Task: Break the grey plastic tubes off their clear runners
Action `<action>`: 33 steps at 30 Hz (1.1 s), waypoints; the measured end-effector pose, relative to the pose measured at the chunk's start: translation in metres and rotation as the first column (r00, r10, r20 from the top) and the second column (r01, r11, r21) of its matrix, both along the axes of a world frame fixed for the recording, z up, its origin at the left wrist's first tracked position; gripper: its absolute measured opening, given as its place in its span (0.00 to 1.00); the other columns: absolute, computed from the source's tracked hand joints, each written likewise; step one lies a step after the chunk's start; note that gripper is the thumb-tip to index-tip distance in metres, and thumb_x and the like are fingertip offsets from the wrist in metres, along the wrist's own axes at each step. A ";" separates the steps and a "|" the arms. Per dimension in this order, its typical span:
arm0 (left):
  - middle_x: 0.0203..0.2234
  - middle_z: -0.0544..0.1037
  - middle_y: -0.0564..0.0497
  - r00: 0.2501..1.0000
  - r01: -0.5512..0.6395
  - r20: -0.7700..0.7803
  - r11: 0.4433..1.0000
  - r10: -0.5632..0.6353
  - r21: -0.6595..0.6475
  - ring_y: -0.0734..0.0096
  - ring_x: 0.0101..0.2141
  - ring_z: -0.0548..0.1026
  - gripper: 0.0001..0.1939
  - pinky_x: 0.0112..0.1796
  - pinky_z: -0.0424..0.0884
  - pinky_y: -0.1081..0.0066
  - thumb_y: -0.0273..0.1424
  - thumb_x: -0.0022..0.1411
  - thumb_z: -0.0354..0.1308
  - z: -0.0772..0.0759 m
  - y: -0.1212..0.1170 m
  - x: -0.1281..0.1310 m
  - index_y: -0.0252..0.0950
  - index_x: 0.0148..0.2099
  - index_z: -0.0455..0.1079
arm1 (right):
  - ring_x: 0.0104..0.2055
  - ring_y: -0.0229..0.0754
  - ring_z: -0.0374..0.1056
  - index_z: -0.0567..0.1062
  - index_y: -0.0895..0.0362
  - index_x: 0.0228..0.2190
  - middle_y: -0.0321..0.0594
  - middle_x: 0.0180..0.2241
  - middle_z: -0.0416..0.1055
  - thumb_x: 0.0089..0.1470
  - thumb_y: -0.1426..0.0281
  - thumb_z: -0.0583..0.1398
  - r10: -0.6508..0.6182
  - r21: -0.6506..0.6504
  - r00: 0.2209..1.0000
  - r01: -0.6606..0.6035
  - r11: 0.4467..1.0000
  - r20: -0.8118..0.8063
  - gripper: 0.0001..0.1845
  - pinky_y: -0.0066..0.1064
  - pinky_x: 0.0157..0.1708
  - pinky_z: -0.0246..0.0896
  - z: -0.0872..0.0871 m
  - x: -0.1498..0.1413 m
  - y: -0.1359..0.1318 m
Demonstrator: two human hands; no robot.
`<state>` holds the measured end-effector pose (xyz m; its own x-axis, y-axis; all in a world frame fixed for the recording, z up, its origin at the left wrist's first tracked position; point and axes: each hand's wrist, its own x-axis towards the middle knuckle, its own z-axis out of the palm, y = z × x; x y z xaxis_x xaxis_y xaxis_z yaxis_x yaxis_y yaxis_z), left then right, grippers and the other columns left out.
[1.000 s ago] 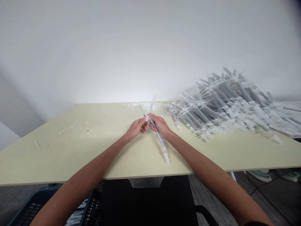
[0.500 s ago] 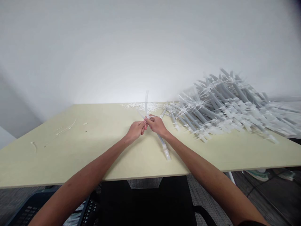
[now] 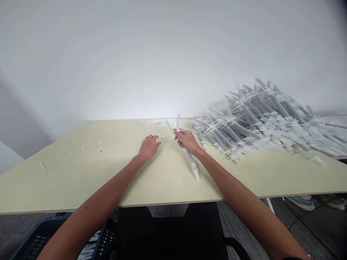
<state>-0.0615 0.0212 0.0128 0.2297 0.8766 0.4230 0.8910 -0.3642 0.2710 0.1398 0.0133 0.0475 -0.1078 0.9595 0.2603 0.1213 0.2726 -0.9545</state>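
- Tube (image 3: 189, 153): held near its forked upper end, over the table (image 3: 108, 180). Two pale branches rise from the fork; a clear sleeve (image 3: 195, 172) is at the lower end. (The grip hides part of the joint.)
- Right hand (image 3: 185, 141): closed around the tube just below the fork, fingers partly curled out of sight.
- Left hand (image 3: 149, 147): left of the tube, palm down, fingers parted and thumb set apart.
- Strand (image 3: 165, 139): thin and white, between the left hand and the tube. (Contact at either end cannot be determined.)
- Heap (image 3: 165, 122): small white strands beyond the tube, too fine to separate.
- Pile (image 3: 252, 119): grey tubes with whitish ends, right of the tube. (Overlap and blur obscure individual pieces.)
- Loose strands (image 3: 78, 148): on the table, well to the left of the tube.
- Basket (image 3: 101, 240): below the table, nearer the wearer and left of the tube; cut off by the frame and partly covered by the left arm. (Contents unclear.)
- Shoe (image 3: 302, 203): on the floor, right of the tube, partly hidden by the table edge.
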 end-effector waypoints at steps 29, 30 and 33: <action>0.33 0.70 0.45 0.995 0.046 -0.087 0.998 -0.049 -0.038 0.64 0.37 0.66 0.07 0.38 0.60 0.68 0.27 0.61 0.46 -0.006 0.013 -0.005 0.34 0.35 0.65 | 0.20 0.35 0.65 0.39 0.56 0.61 0.37 0.31 0.70 0.39 0.67 0.65 -0.074 0.004 0.985 0.075 0.997 -0.155 0.55 0.25 0.15 0.61 0.008 -0.003 -0.011; 0.33 0.70 0.44 0.994 0.042 -0.095 0.998 -0.046 -0.039 0.64 0.37 0.67 0.07 0.37 0.60 0.68 0.27 0.60 0.46 -0.005 0.012 -0.004 0.34 0.34 0.65 | 0.20 0.34 0.64 0.48 0.59 0.59 0.38 0.29 0.70 0.39 0.67 0.66 -0.064 -0.024 0.986 0.061 0.998 -0.154 0.50 0.25 0.15 0.60 0.008 -0.002 -0.010; 0.32 0.70 0.44 0.992 0.025 -0.121 0.999 -0.030 -0.047 0.65 0.35 0.67 0.07 0.36 0.61 0.69 0.25 0.59 0.46 -0.003 0.010 -0.003 0.33 0.33 0.65 | 0.18 0.32 0.62 0.68 0.64 0.42 0.38 0.25 0.68 0.38 0.67 0.66 -0.029 -0.089 0.989 0.016 0.996 -0.147 0.28 0.25 0.14 0.57 0.008 0.000 -0.007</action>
